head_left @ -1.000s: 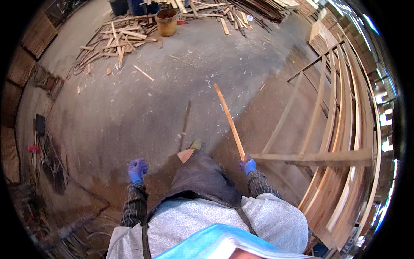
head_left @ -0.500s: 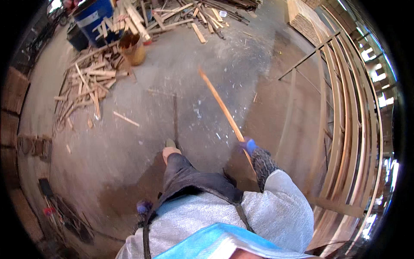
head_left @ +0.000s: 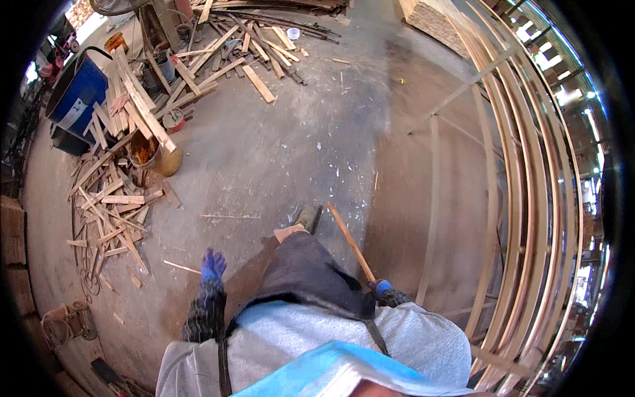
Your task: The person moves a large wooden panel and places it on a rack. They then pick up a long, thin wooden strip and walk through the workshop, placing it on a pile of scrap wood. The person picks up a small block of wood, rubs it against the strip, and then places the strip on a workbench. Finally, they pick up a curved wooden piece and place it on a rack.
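A long thin wooden strip [head_left: 350, 240] slants forward over the concrete floor, its rear end in my right hand [head_left: 381, 286]. That hand wears a blue glove and is closed round the wood beside my hip. My left hand [head_left: 213, 263], in a blue-purple glove, hangs out to the left with its fingers apart and holds nothing. Just beside it in the picture, a thin stick [head_left: 181, 266] lies on the floor. My dark apron [head_left: 307, 268] covers my legs, and one shoe [head_left: 306, 217] shows ahead.
Scrap wood [head_left: 109, 218] is heaped at the left, near a yellowish bucket [head_left: 165, 162] and a blue drum [head_left: 83, 99]. Long boards [head_left: 522, 198] on a metal frame [head_left: 433, 178] run along the right. A stack of timber [head_left: 433, 26] stands at far right.
My left hand has swung forward into fuller view, fingers spread. The right hand has drawn back toward my hip with the wooden strip. The surroundings have shifted as I step forward.
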### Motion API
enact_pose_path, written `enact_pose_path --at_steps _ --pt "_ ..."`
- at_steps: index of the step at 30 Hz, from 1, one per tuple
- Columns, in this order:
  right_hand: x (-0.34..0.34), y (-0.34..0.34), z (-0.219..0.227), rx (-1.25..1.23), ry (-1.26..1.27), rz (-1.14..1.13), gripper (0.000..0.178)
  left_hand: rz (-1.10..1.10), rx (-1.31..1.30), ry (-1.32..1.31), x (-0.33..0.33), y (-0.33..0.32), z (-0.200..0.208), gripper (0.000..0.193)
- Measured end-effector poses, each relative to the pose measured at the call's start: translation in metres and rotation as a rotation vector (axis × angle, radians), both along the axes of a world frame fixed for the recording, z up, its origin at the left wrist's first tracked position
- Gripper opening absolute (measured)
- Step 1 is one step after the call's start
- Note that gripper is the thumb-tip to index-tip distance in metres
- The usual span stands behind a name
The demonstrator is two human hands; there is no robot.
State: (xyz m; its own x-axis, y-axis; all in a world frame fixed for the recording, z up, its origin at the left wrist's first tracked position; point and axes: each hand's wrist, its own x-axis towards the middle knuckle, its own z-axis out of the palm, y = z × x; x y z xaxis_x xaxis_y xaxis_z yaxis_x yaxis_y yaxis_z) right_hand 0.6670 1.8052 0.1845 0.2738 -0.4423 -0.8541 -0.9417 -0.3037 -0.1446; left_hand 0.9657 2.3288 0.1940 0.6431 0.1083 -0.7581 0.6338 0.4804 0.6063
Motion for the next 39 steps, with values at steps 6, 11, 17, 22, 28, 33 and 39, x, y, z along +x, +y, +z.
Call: enact_pose_path --at_steps 6,11,17,22,28,33,39 --pt "0.193 -0.082 0.007 0.129 -0.226 -0.43 0.03 -0.393 0.038 -0.046 0.135 -0.072 -0.064 0.049" --pt "0.403 -0.192 0.033 0.489 -0.594 -0.381 0.023 -0.008 -0.079 0.116 0.201 -0.086 -0.096 0.049" --pt "0.58 -0.259 0.029 0.458 -0.371 -0.51 0.029 -0.048 0.192 0.4 0.313 -0.126 -0.077 0.035" --pt "0.643 -0.301 0.029 0.159 -0.184 -0.498 0.034 -0.323 0.465 0.394 0.495 -0.216 -0.099 0.024" --pt "0.699 -0.376 0.049 0.023 -0.073 -0.252 0.034 -0.134 -0.261 0.103 0.806 -0.377 -0.127 0.028" --pt "0.802 -0.483 0.061 -0.325 -0.218 -0.064 0.036 -0.377 -0.129 -0.382 0.973 -0.621 -0.075 0.036" --pt "1.057 -0.682 0.049 0.156 -0.457 -0.488 0.026 -0.479 -0.088 0.104 0.984 -0.729 -0.091 0.038"
